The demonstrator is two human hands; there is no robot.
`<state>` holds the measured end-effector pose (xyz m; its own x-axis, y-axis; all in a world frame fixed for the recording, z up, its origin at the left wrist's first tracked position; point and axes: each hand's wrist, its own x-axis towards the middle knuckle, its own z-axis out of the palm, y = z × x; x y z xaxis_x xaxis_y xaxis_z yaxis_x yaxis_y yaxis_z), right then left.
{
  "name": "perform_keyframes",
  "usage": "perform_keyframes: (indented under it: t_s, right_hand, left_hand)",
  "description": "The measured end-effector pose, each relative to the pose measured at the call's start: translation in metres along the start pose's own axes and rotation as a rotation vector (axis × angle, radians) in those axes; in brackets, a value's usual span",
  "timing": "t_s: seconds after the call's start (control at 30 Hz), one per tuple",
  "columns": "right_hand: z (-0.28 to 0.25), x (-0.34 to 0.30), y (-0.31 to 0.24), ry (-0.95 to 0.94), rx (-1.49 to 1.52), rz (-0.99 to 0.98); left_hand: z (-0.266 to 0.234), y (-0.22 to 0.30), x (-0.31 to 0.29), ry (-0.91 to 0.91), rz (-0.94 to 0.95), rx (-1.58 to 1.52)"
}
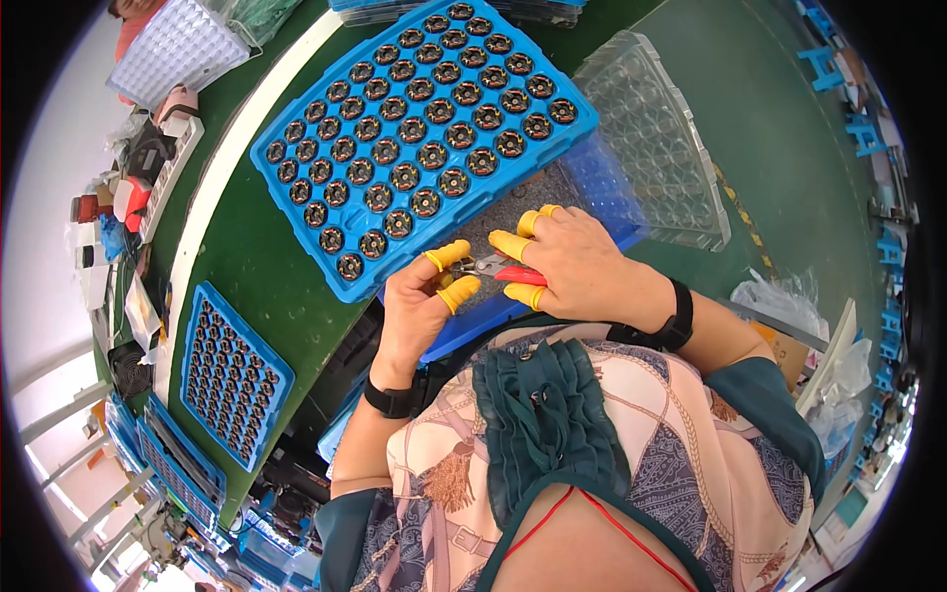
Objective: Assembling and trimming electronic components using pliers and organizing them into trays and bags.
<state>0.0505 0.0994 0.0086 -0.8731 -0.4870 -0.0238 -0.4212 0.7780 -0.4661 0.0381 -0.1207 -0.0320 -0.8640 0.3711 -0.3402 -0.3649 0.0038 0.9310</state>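
Observation:
My right hand [582, 259] is closed round red-handled wire cutters [521, 275], their metal jaws pointing left towards my other hand. Yellow finger cots cover several fingertips on both hands. My left hand [406, 308] pinches a small dark part [452, 271] at the cutter tips; the fingers mostly hide it, so I cannot make out its kind. Just beyond both hands lies a blue tray [296, 217], tilted, with rows of round black parts [411, 130] with coppery and coloured bits. A blue bin [464, 333] with speckled grey material inside sits below my hands, partly under the tray.
A clear plastic blister tray [671, 148] leans at the right of the bin. Another filled blue tray [237, 375] rests on the green table [247, 237] at left, with stacked trays [178, 464] beyond. Plastic bags [779, 301] lie right of my right arm.

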Motion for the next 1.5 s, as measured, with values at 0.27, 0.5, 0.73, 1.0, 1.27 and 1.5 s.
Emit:
perform_keyframes:
  t_s: [0.27,0.5,0.73,1.0,1.27,1.5]
  right_hand:
    - [0.003,-0.003,0.003,-0.048,0.023,-0.021]
    - [0.005,-0.006,0.000,-0.107,0.085,0.065]
    - [0.000,-0.003,0.009,-0.405,0.280,0.073]
    - [-0.001,-0.005,0.003,-0.252,0.150,0.008]
    - [0.002,-0.002,0.004,-0.299,0.216,0.018]
    - [0.009,-0.003,0.001,-0.281,0.122,0.059]
  left_hand:
    - [-0.003,-0.003,0.000,-0.006,0.077,0.299]
    - [0.002,0.005,-0.002,0.000,-0.053,0.188]
    - [-0.008,0.004,-0.004,-0.190,-0.146,0.112]
    - [-0.010,0.004,-0.006,-0.142,-0.205,-0.014]
    - [-0.009,0.006,-0.004,-0.143,-0.208,-0.073]
    - [-0.009,0.008,-0.002,-0.128,-0.189,0.107]
